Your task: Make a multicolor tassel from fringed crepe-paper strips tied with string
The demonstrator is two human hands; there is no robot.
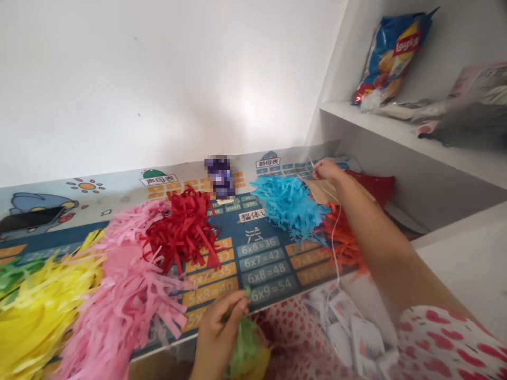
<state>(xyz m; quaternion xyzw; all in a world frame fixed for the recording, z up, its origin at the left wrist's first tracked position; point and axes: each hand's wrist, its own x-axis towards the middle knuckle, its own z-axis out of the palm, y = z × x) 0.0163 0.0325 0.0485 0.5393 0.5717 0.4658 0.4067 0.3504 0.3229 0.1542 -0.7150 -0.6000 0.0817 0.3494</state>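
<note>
My left hand [224, 319] is at the front edge of the table, thumb and fingers pinched on a green fringed paper tassel [249, 345]. A small green tip pokes out above the fingertips, and the fringe hangs below the hand. My right hand [328, 171] is stretched toward the back right, closed in a pinch on a thin white string [335, 237]. That string drapes down toward my lap. Near the right hand lie a bright blue tassel [291, 206] and an orange-red one [344, 240], with brown card [322, 191] beside them.
Red [182, 229], pink [122, 295] and yellow [47, 306] fringed paper cover the table's left. A dark phone [29, 218] lies at the far left. Small packets [356, 332] sit in a container by my lap. A shelf [380, 126] with a chip bag [392, 58] juts out at right.
</note>
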